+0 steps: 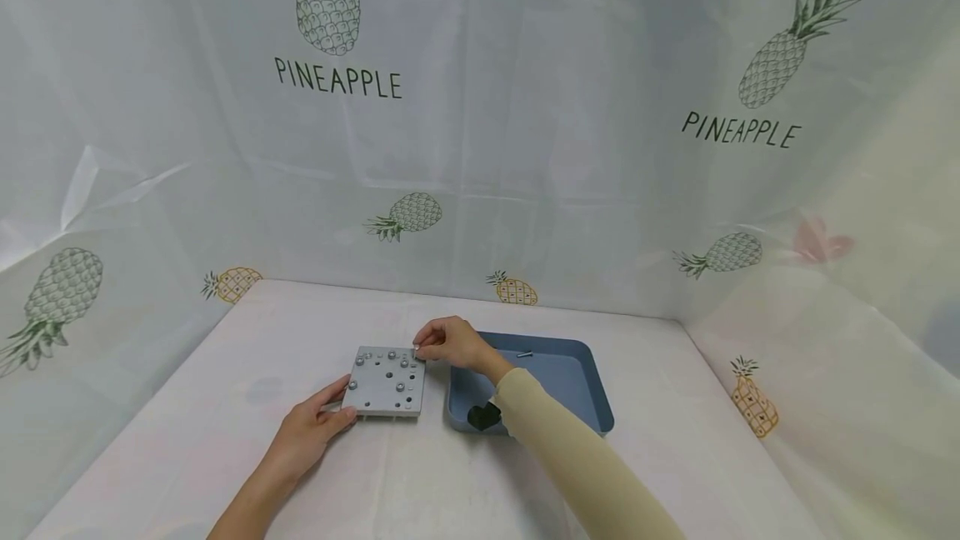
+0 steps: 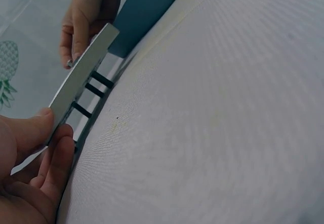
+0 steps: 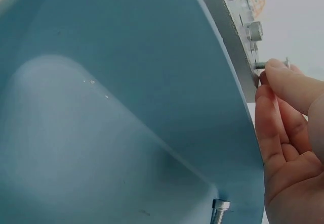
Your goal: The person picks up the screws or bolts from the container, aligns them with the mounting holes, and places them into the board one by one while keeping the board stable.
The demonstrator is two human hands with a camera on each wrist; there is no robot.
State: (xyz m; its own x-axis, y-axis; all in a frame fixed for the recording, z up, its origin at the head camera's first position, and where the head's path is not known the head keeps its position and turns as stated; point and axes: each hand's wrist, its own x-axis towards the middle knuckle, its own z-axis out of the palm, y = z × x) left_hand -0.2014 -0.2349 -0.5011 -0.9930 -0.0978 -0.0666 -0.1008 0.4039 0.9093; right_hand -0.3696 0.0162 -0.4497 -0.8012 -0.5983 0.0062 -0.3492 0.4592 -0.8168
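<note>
A square silver metal plate (image 1: 378,394) with holes and several socket head screws in it stands on the table. Below its underside, screw shanks (image 2: 94,90) stick out toward the cloth. My left hand (image 1: 306,433) grips the plate's near left corner, with the thumb (image 2: 33,128) on the edge and the fingers underneath. At the far right corner, my right hand (image 1: 453,342) pinches a small screw (image 3: 261,65) between thumb and fingertips. That screw's shank points at the plate's top face, its tip right at the surface.
Right beside the plate stands a blue tray (image 1: 602,398), partly under my right forearm. Inside it lies a loose socket head screw (image 1: 524,354). A dark heart-shaped patch (image 1: 483,417) shows at the tray's near left. White pineapple-print sheeting (image 1: 555,148) hangs behind and beside the table.
</note>
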